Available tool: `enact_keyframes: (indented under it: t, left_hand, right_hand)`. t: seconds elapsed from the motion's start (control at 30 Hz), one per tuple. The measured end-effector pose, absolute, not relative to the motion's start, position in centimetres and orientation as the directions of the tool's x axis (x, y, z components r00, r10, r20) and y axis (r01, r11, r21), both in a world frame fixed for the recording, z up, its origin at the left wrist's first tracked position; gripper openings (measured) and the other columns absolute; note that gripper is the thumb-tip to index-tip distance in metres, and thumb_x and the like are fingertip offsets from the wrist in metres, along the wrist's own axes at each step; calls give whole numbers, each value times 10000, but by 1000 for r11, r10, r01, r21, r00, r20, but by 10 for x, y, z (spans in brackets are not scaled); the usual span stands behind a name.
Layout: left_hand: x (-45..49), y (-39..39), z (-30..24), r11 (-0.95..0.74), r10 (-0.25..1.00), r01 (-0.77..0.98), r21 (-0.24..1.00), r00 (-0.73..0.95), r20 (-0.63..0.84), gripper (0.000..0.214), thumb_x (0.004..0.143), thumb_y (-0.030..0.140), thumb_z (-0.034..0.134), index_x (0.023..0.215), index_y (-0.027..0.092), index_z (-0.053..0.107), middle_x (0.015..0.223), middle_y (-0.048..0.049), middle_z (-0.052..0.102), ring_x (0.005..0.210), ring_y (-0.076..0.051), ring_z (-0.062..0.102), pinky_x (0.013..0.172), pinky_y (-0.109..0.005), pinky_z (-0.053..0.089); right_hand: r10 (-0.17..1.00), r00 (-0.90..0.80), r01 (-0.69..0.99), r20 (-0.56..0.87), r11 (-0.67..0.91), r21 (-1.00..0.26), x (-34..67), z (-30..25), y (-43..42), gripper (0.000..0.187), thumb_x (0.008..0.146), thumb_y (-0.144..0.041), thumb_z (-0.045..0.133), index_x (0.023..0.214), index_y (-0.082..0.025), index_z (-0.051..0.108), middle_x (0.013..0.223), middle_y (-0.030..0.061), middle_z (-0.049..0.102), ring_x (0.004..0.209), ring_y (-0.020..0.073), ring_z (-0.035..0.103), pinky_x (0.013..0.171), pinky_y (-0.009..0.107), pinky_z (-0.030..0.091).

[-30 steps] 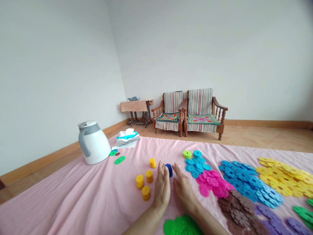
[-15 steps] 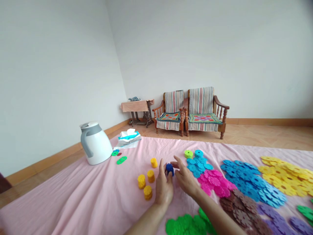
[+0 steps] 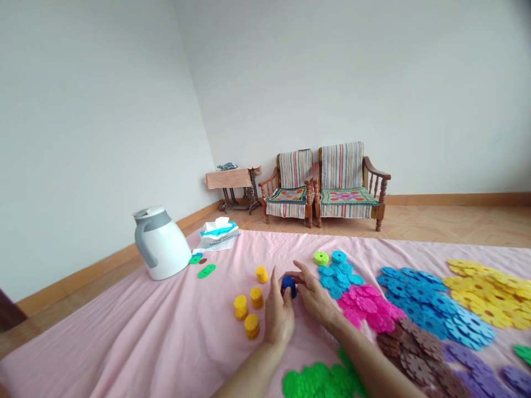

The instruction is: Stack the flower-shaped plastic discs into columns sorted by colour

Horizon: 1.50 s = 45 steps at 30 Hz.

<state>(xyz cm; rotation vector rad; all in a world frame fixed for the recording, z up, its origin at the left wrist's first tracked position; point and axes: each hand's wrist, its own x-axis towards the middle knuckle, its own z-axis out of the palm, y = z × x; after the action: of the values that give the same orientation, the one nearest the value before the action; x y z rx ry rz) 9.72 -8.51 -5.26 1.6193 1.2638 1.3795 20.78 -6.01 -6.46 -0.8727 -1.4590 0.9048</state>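
Observation:
Between my two hands is a small stack of dark blue notched discs [image 3: 289, 285]. My left hand [image 3: 279, 312] grips it from the left, thumb on the near side. The fingertips of my right hand [image 3: 313, 296] close on its right side, with the index finger stretched out beyond it. Several short stacks of yellow discs [image 3: 240, 307] stand to the left of my left hand. Right of my right hand lie loose light blue discs [image 3: 338, 279] and a pile of pink discs [image 3: 367, 307].
A pink cloth [image 3: 166, 331] covers the surface. A white jug [image 3: 164, 246] and a tissue box [image 3: 219, 232] stand at the left. Piles of blue [image 3: 418, 298], yellow [image 3: 489, 293], brown [image 3: 418, 354], purple [image 3: 477, 370] and green discs [image 3: 319, 381] lie right and near. Two wooden chairs [image 3: 346, 203] stand behind.
The blue stack has turned slightly between my fingers, and my right fingertips have shifted a little over it. The view has moved slightly; the other stacks and piles stay in place.

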Motion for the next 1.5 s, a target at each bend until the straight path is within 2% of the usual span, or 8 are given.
enact_keyframes:
  t: [0.2,0.53,0.67,0.8,1.0,1.23,1.5]
  left_hand:
    - [97,-85,-53,-320,942,270,908,-14,337,575,863,121,396,1409,165,219,1252,-119,551,1133,-190,526,977,-340,399]
    - [98,-82,-51,-328,939,236,915,-22,343,593,845,105,415,1402,204,237,1168,-73,614,1101,-175,552,975,-335,407]
    - [97,-84,-55,-272,956,218,937,-51,289,572,826,129,459,1373,183,304,1290,-103,521,1187,-194,486,1006,-336,381]
    - [93,-91,-58,-259,955,295,920,-63,289,541,797,181,512,1323,133,393,1382,-139,407,1270,-239,384,1054,-368,315]
    - [90,-99,-53,-268,955,361,893,-25,297,503,773,197,521,1271,148,464,1336,-121,470,1257,-244,396,1067,-369,279]
    - [89,-99,-56,-284,948,459,842,3,318,500,773,175,479,1265,89,459,1325,-162,467,1253,-259,396,1062,-381,287]
    - [88,-88,-61,-277,944,521,807,-9,330,473,779,154,467,1248,89,466,1291,-166,491,1214,-256,440,1036,-389,325]
  right_hand:
    - [908,-62,38,415,417,-908,209,-61,-64,558,712,-128,355,1268,-159,379,1077,96,652,978,148,610,920,401,451]
    - [911,-22,158,412,410,-898,208,-55,-70,574,704,-112,338,1271,-184,397,1049,72,671,960,136,622,879,367,479]
    - [927,32,296,373,348,-890,213,-54,-70,549,726,-103,305,1256,-168,431,1052,90,665,911,136,642,802,318,506]
    - [937,70,499,341,263,-826,220,-48,-76,435,722,-90,337,1048,-150,618,954,108,684,853,177,647,787,326,484]
    - [942,27,714,335,216,-665,212,-34,-93,372,684,-65,411,878,-195,700,930,113,668,893,222,607,802,333,419]
    - [951,28,794,308,166,-585,207,-26,-98,385,706,-52,398,902,-213,687,955,103,641,975,230,560,793,335,365]
    - [958,9,716,286,193,-671,209,-35,-86,502,715,-34,359,1136,-172,595,1118,96,606,1039,185,548,846,289,384]
